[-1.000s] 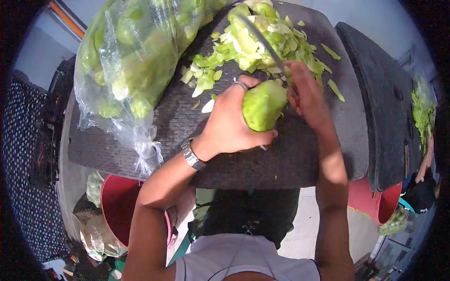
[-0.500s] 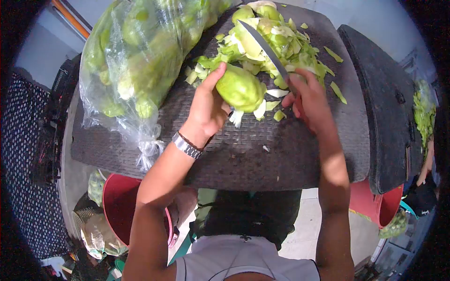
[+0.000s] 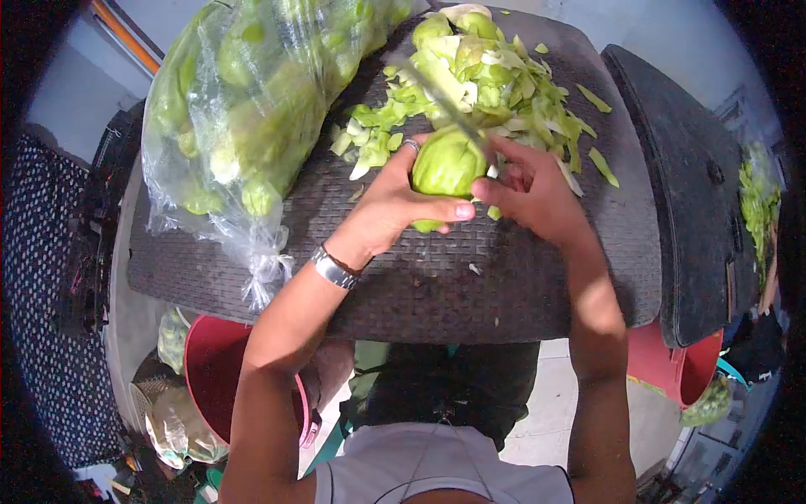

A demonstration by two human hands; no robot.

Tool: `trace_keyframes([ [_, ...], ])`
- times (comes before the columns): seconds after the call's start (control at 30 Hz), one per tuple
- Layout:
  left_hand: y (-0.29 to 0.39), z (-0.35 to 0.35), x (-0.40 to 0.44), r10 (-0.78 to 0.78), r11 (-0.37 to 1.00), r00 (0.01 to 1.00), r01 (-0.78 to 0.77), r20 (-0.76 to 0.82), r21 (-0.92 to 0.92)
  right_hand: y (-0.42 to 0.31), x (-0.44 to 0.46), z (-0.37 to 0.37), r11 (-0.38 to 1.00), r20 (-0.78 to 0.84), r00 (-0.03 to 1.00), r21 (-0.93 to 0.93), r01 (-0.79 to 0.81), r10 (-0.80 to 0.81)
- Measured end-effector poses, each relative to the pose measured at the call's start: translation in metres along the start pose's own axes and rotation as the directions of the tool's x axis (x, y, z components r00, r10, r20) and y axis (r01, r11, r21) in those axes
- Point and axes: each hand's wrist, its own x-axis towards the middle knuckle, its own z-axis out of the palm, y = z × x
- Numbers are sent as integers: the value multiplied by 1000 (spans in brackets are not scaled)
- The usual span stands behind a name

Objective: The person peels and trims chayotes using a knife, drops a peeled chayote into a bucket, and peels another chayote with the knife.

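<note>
A green fruit [image 3: 448, 164] is wrapped in the fingers of my left hand [image 3: 401, 200], above the middle of the dark woven-textured table [image 3: 411, 290]. My right hand [image 3: 529, 186] is closed on a knife [image 3: 443, 99], whose blurred blade points up and left across the top of the fruit. The handle is mostly hidden by my fingers. Behind both hands lies a heap of green and pale peelings [image 3: 504, 80], with loose strips at its right side.
A knotted clear plastic bag [image 3: 252, 109] of green fruits fills the table's left part. Red tubs [image 3: 214, 365] stand below the table at left and right. A dark panel [image 3: 684, 193] adjoins its right edge. At the far right hang green vegetables [image 3: 756, 202].
My left hand has turned the fruit and moved it slightly right and down. My right hand has come left with the knife, so its blade now crosses the fruit.
</note>
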Motion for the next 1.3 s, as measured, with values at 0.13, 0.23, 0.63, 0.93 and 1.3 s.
trace_keyframes([
  [0.13,2,2,-1,30,993,999,-24,-44,114,-5,-5,9,908,-96,975,-393,147,-199],
  [0.23,-13,-7,9,378,818,926,-324,-20,476,-12,-10,8,855,-37,979,-494,158,-202],
  [0.63,-28,-13,6,362,794,927,-253,-96,553,-14,-18,23,785,18,958,-568,246,-287],
  [0.93,-6,-6,3,489,629,872,-353,1,693,0,3,-18,793,-20,977,-588,159,-211],
  [1.3,-16,-6,6,164,964,976,-128,-142,234,19,16,-42,729,-379,922,-609,-314,81],
])
